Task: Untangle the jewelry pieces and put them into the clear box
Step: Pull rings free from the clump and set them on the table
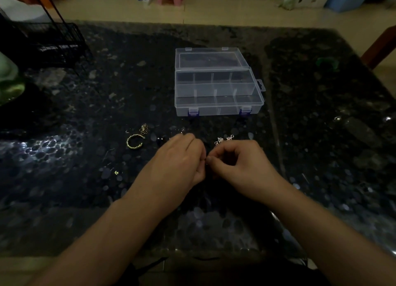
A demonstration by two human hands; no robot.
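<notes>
The clear box stands open on the dark stone table, its lid tipped back and its divided compartments bare. In front of it my left hand and my right hand meet fingertip to fingertip, both pinching a small dark jewelry piece that is mostly hidden between them. A gold bangle lies to the left with a small gold chain piece just behind it. Silver charm pieces lie just beyond my right hand. A dark bead piece sits by my left hand.
A black wire rack stands at the table's back left, with a green object at the left edge. A green ring-like thing lies far right. A tiny gold bit rests on the table at front left.
</notes>
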